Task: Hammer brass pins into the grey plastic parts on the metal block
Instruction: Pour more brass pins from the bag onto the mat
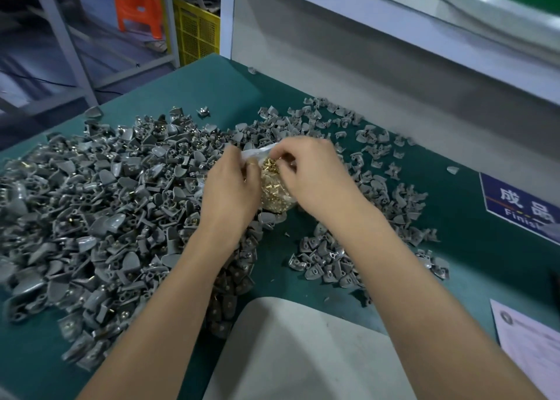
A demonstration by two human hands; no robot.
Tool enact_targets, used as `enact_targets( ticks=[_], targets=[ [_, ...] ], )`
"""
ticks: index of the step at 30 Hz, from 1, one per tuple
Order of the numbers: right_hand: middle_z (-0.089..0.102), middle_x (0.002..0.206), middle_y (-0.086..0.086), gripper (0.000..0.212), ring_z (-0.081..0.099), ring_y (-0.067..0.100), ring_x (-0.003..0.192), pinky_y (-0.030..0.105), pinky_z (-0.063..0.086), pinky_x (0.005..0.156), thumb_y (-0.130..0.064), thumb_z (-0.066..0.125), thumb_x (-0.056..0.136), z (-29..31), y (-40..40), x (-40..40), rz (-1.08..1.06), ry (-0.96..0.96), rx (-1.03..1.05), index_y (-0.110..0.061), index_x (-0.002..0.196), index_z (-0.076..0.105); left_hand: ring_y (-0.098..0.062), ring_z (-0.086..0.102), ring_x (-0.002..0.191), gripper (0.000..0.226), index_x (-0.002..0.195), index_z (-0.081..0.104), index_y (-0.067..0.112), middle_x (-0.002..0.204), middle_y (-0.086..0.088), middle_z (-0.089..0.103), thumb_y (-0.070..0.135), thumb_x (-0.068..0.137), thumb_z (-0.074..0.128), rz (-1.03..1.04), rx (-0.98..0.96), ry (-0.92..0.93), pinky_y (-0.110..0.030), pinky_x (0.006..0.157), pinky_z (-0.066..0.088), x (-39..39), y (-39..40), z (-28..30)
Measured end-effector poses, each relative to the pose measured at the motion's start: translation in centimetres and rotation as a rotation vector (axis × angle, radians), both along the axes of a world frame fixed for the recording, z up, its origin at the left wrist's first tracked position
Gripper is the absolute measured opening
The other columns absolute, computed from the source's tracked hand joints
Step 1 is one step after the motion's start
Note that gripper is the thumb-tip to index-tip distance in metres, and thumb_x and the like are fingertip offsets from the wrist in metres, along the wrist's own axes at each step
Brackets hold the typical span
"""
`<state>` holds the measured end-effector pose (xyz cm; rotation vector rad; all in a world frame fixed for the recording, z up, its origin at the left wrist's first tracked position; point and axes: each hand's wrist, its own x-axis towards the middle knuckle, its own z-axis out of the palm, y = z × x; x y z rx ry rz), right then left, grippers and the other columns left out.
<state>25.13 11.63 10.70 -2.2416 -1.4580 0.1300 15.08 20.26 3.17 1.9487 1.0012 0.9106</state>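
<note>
Nearest the camera a pale grey pad (303, 354) lies on the green bench (472, 227), with a printed sheet of paper (530, 339) at the right edge; both bare forearms reach forward over the pad to the middle of the bench. To the left lies a large heap of grey plastic parts (91, 205), some showing brass fittings; a smaller cluster of the same parts (324, 260) lies just right of the forearms, and more are scattered thinly beyond toward the back wall (333, 118). Between the two hands sits a clear plastic bag of brass pins (274, 187), resting on the bench among the parts; the left hand (230, 187) has its fingers curled round the bag's left side near the top; the right hand (312, 172) pinches the bag's bunched neck with fingertips bent, touching the plastic just above the pins. The metal block cannot be made out. At the right a blue sign (521, 205) with white characters is fixed to the bench. Farther off, past the bench's left corner, stand a yellow crate (197, 33) and an orange plastic stool (136, 5) on the floor; a white panel (363, 51) rises behind the bench.
</note>
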Motion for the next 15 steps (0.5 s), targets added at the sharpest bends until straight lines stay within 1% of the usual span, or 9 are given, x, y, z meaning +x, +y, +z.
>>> enact_targets(
  ticks=[3, 7, 8, 9, 10, 11, 12, 13, 15],
  targets=[
    [0.067, 0.101, 0.0, 0.02, 0.064, 0.014, 0.072, 0.035, 0.059, 0.071, -0.02, 0.068, 0.097, 0.1, 1.4, 0.1, 0.019, -0.083, -0.266, -0.025, 0.116, 0.071, -0.009, 0.043, 0.054, 0.022, 0.086, 0.048, 0.014, 0.074, -0.001, 0.057, 0.027, 0.103, 0.046, -0.016, -0.017, -0.021, -0.023, 0.045, 0.034, 0.0, 0.0, -0.3],
    [0.063, 0.119, 0.001, 0.06, 0.063, 0.012, 0.063, 0.033, 0.055, 0.056, 0.003, 0.066, 0.091, 0.4, 2.1, 1.3, 0.049, -0.117, -0.356, -0.039, 0.133, 0.063, -0.005, 0.046, 0.053, 0.022, 0.086, 0.05, 0.017, 0.072, 0.001, 0.058, 0.03, 0.103, 0.047, -0.031, -0.033, -0.054, -0.019, 0.047, 0.037, -0.2, 0.3, -0.2],
    [0.06, 0.131, 0.0, 0.066, 0.065, 0.012, 0.069, 0.032, 0.057, 0.06, 0.006, 0.067, 0.089, 0.6, 2.3, 1.7, 0.059, -0.121, -0.369, -0.041, 0.136, 0.061, -0.006, 0.048, 0.056, 0.022, 0.088, 0.052, 0.017, 0.073, 0.002, 0.059, 0.031, 0.103, 0.047, -0.032, -0.031, -0.054, -0.02, 0.049, 0.038, -0.2, 0.2, -0.2],
    [0.055, 0.143, -0.002, 0.069, 0.069, 0.012, 0.083, 0.032, 0.059, 0.071, 0.004, 0.069, 0.089, 0.7, 2.4, 2.1, 0.083, -0.12, -0.386, -0.041, 0.139, 0.057, -0.006, 0.051, 0.059, 0.022, 0.09, 0.054, 0.017, 0.075, 0.003, 0.06, 0.033, 0.104, 0.046, -0.033, -0.029, -0.048, -0.022, 0.051, 0.039, -0.2, 0.2, -0.2],
    [0.046, 0.154, -0.007, 0.07, 0.068, 0.014, 0.105, 0.033, 0.058, 0.088, -0.001, 0.071, 0.089, 0.9, 2.6, 2.6, 0.12, -0.113, -0.416, -0.04, 0.144, 0.052, -0.007, 0.053, 0.062, 0.021, 0.093, 0.055, 0.018, 0.077, 0.004, 0.061, 0.033, 0.104, 0.046, -0.035, -0.03, -0.038, -0.023, 0.053, 0.04, -0.3, 0.1, -0.2],
    [0.037, 0.161, -0.013, 0.071, 0.059, 0.015, 0.126, 0.035, 0.05, 0.105, -0.007, 0.073, 0.09, 1.1, 2.8, 3.1, 0.158, -0.103, -0.462, -0.037, 0.149, 0.047, -0.007, 0.054, 0.064, 0.02, 0.095, 0.056, 0.018, 0.078, 0.005, 0.061, 0.033, 0.104, 0.045, -0.035, -0.034, -0.026, -0.025, 0.053, 0.04, -0.3, 0.1, -0.2],
    [0.031, 0.163, -0.016, 0.073, 0.048, 0.015, 0.139, 0.035, 0.039, 0.115, -0.014, 0.074, 0.09, 1.4, 3.0, 3.6, 0.191, -0.096, -0.514, -0.035, 0.152, 0.042, -0.008, 0.054, 0.063, 0.02, 0.096, 0.055, 0.019, 0.078, 0.006, 0.061, 0.032, 0.105, 0.043, -0.033, -0.039, -0.013, -0.022, 0.051, 0.037, -0.4, 0.1, -0.2],
    [0.028, 0.164, -0.017, 0.074, 0.04, 0.014, 0.144, 0.035, 0.032, 0.119, -0.02, 0.075, 0.09, 1.7, 3.2, 3.9, 0.218, -0.1, -0.562, -0.033, 0.154, 0.04, -0.007, 0.053, 0.062, 0.02, 0.096, 0.055, 0.019, 0.078, 0.006, 0.06, 0.031, 0.105, 0.042, -0.029, -0.046, 0.001, -0.019, 0.049, 0.034, -0.4, 0.1, -0.2],
    [0.031, 0.164, -0.014, 0.073, 0.042, 0.015, 0.142, 0.034, 0.033, 0.116, -0.028, 0.076, 0.089, 2.3, 3.8, 4.3, 0.248, -0.129, -0.627, -0.028, 0.154, 0.042, -0.007, 0.053, 0.063, 0.02, 0.097, 0.055, 0.02, 0.08, 0.007, 0.061, 0.028, 0.105, 0.039, -0.018, -0.065, 0.029, -0.02, 0.049, 0.032, -0.5, 0.2, -0.2]
  ],
)
